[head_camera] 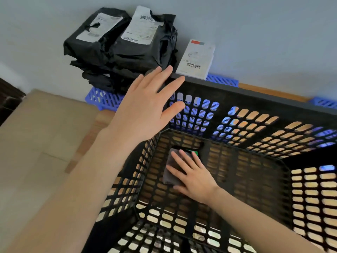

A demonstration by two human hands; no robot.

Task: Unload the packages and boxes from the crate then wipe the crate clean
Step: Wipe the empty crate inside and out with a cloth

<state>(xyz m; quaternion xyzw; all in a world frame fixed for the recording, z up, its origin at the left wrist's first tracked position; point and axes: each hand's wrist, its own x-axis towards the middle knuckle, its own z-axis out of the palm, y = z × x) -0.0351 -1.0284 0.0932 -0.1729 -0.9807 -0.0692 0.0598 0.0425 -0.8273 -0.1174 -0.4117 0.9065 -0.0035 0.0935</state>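
Left hand (pixel 145 108) splayed flat above latticed black plastic crate (pixel 237 88); right fingers (pixel 184 159) flat on grey cloth (pixel 170 170).

No legible text. Black packages (pixel 120 46) carry white shipping labels w/ barcodes, print too blurred to read. White box (pixel 196 60): barcode + red/grey strip, also unreadable.

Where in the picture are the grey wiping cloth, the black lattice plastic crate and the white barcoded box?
grey wiping cloth (pixel 170 168): head view, bare left part beside the fingers.
black lattice plastic crate (pixel 237 86): head view, far top rim.
white barcoded box (pixel 196 59): head view, middle of its label face.
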